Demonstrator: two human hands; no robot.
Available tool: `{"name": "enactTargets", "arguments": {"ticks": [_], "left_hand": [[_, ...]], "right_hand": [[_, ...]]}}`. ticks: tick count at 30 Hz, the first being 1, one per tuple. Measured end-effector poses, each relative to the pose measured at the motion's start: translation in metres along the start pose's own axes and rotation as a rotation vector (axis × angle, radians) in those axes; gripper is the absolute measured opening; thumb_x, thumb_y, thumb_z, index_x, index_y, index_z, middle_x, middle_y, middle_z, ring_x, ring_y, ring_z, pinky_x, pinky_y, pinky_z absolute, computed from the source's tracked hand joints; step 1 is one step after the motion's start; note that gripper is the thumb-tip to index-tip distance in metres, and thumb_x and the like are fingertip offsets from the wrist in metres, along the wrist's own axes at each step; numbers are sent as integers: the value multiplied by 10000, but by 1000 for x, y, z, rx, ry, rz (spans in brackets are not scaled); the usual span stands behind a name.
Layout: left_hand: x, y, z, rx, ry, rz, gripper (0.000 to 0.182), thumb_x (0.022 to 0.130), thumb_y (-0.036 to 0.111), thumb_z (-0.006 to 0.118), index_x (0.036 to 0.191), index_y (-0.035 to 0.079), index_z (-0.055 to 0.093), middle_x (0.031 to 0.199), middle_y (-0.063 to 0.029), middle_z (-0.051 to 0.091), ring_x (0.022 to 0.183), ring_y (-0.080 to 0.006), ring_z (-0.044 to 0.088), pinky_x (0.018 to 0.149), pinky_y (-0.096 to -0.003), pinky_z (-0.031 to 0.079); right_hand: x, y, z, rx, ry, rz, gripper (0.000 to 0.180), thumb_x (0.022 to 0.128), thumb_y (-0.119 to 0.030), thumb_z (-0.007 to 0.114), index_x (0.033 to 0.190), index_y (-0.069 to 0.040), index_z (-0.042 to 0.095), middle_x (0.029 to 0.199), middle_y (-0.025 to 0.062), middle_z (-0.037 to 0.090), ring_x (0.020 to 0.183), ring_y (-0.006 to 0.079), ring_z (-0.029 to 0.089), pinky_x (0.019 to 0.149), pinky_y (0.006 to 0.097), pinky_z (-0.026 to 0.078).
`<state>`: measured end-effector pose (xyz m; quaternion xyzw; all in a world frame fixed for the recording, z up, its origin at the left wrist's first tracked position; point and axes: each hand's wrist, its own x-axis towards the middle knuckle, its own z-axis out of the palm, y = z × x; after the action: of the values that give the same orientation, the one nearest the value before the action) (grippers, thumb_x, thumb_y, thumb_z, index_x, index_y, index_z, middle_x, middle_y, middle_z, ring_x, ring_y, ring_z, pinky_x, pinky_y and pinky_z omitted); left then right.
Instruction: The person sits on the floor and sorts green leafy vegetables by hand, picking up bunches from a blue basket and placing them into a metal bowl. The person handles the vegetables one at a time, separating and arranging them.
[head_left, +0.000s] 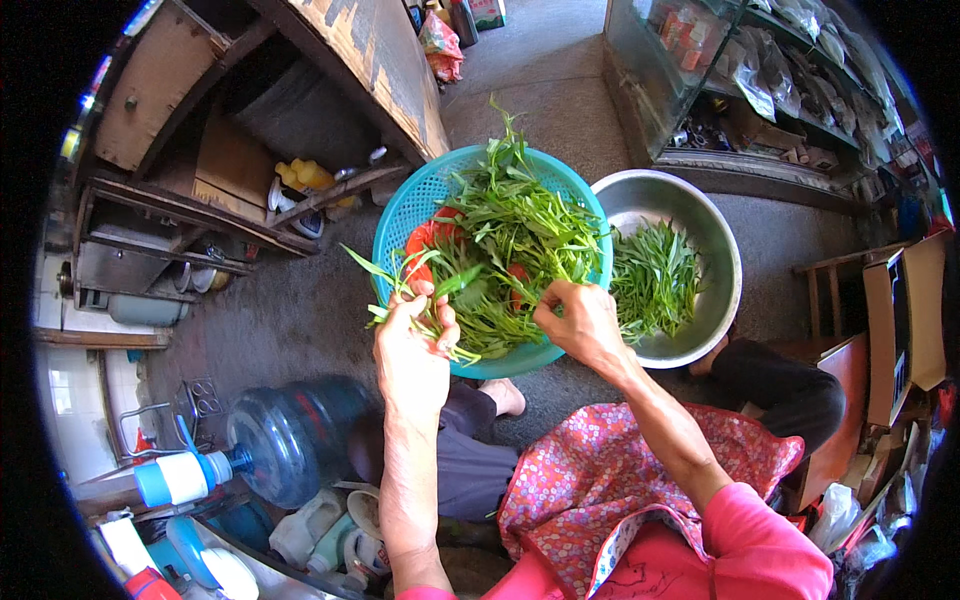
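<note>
My left hand (414, 337) is closed around a few sprigs of long-leaved greens (459, 280), with stems and leaves sticking out between the fingers. It is at the near left edge of a turquoise plastic colander basket (405, 180). Inside the basket lies a large heap of leafy greens (517, 217), probably water spinach, with a red plastic bag (421, 240) partly showing beneath. Over the basket's right rim, my right hand (581, 319) pinches at the greens with bent fingers. A round stainless steel basin (716, 262) stands right of the basket, holding a smaller pile of leafy greens (656, 277).
A blue water jug (300, 435) lies on its side at lower left, near several plastic bottles (322, 532). Worn wooden shelving (360, 60) stands on the left. A glass display case (667, 90) is at upper right, and cardboard boxes (904, 322) are on the right.
</note>
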<state>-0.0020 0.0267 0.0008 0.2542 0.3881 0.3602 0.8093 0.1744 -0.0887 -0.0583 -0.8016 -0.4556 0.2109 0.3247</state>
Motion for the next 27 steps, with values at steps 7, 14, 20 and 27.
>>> {"name": "enactTargets", "arguments": {"ticks": [7,14,20,27], "left_hand": [[-5,-5,8,210,4,-6,213,945,186,637,1114,62,598,977,-33,649,752,-109,631,414,-176,311],[-2,-7,5,202,20,65,129,946,113,625,1069,89,596,985,-1,654,866,-107,660,416,-185,284],[-3,-2,0,140,59,126,226,935,89,644,1154,50,607,1092,-54,644,972,-138,620,460,-196,306],[-6,-5,11,197,31,76,264,977,118,577,1230,45,555,1133,-115,638,908,-88,557,452,-167,311]], "right_hand": [[-14,-20,-16,237,186,-501,151,771,1,706,899,-42,638,892,89,704,563,187,634,523,311,515],[-17,-23,-9,334,162,-466,149,789,1,719,922,-31,661,880,71,705,624,161,653,549,271,514],[-16,-19,-8,929,-44,209,110,914,-79,676,958,21,661,881,79,707,628,66,598,552,206,497],[-12,-29,-7,619,9,-61,186,883,-144,717,993,3,685,681,-19,636,548,7,494,503,190,396]]}}
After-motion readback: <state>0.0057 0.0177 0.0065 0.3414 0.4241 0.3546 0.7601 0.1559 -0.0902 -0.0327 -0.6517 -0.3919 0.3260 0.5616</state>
